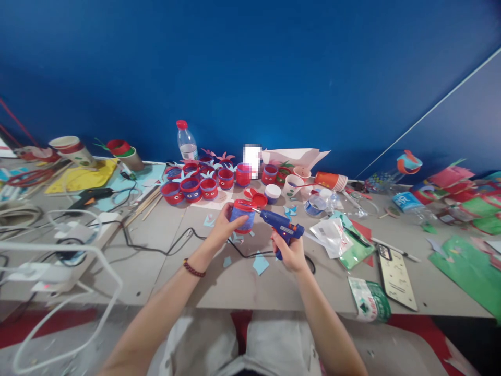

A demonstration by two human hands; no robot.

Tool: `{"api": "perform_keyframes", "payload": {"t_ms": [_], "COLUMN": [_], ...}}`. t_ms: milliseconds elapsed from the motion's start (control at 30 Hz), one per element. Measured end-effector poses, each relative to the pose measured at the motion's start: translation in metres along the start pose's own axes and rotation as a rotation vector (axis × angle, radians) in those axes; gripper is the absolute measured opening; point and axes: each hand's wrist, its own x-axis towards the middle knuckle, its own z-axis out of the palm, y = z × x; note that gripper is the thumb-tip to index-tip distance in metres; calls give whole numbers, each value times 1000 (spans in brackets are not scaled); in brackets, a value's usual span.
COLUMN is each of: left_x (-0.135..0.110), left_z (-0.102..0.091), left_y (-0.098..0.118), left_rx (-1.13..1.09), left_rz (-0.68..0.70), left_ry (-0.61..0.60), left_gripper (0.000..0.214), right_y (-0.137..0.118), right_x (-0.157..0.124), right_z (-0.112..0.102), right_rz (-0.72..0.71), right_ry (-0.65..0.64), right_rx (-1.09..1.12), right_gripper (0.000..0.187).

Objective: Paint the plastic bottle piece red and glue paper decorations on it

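Note:
My left hand [225,225] is wrapped round a small cup [242,215] with a red rim and a blue band, held just above the grey table [219,282]. My right hand [290,253] grips the handle of a blue glue gun [282,224]. The gun's nozzle points left and touches the cup near its red rim. A black cord runs from the gun across the table. Small light blue paper scraps [260,262] lie on the table under and between my hands.
Several finished red and blue cups [191,188] stand at the back by a water bottle [186,141]. Another glue gun [91,196], cables and a power strip [58,250] lie left. Paper cups, packets, a card [396,277] and coloured paper crowd the right side.

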Motion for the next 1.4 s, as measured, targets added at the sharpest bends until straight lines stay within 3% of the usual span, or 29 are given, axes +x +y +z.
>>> {"api": "perform_keyframes", "payload": {"t_ms": [567,1400], "left_x": [3,4], "left_z": [-2,-7], "left_y": [-5,-10], "left_rx": [-31,-91], "left_rz": [-1,-1], "left_ry": [-24,-51], "left_gripper": [56,56], "right_y": [3,2], "right_x": [0,0], "right_z": [-3,-4], "right_rz": [-75,-65], "right_ry": [-29,7], "right_rx": [-29,-72], "right_gripper": [42,41]}}
